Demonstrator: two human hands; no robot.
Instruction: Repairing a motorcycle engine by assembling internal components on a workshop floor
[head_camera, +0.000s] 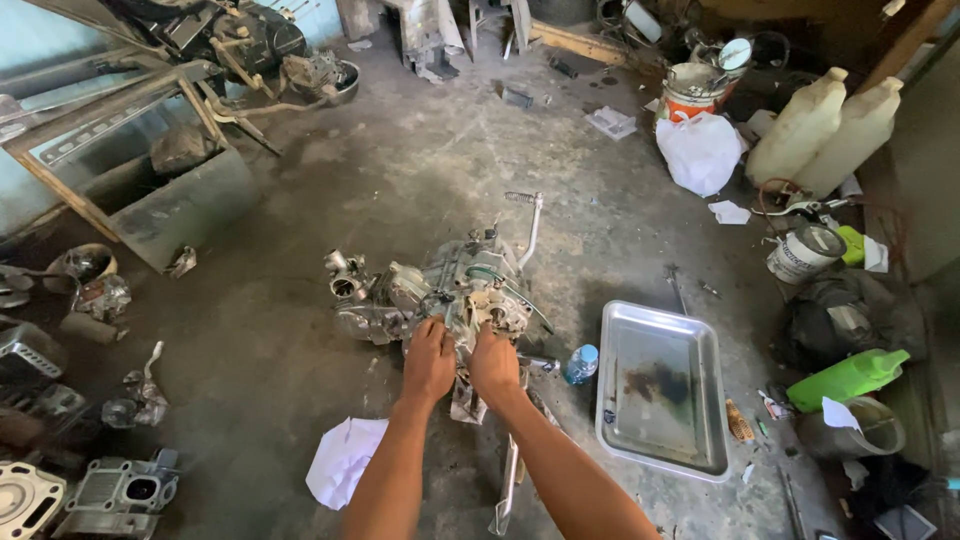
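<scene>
At the centre of the frame, slightly low, the left hand (428, 362) lies knuckles-up on the near side of a motorcycle engine (440, 295), its fingers curled down onto the metal; whether they pinch any part cannot be told. Just beside it to the right, the right hand (494, 362) presses against the same engine casing, fingers bent and hidden at the tips. The engine sits on the stained concrete floor (420, 170), with a kick-start lever (530, 225) rising from its upper right side. A small blue-capped bottle (581, 363) lies just right of the hands, and past it is a shallow metal tray (660, 385) with a dark smear inside. A crumpled white paper (343, 460) rests on the floor at lower left of the forearms. Loose engine parts (120, 490) gather along the left edge. In the upper right stand two pale plastic jugs (825, 135) and a white plastic bag (698, 152).
</scene>
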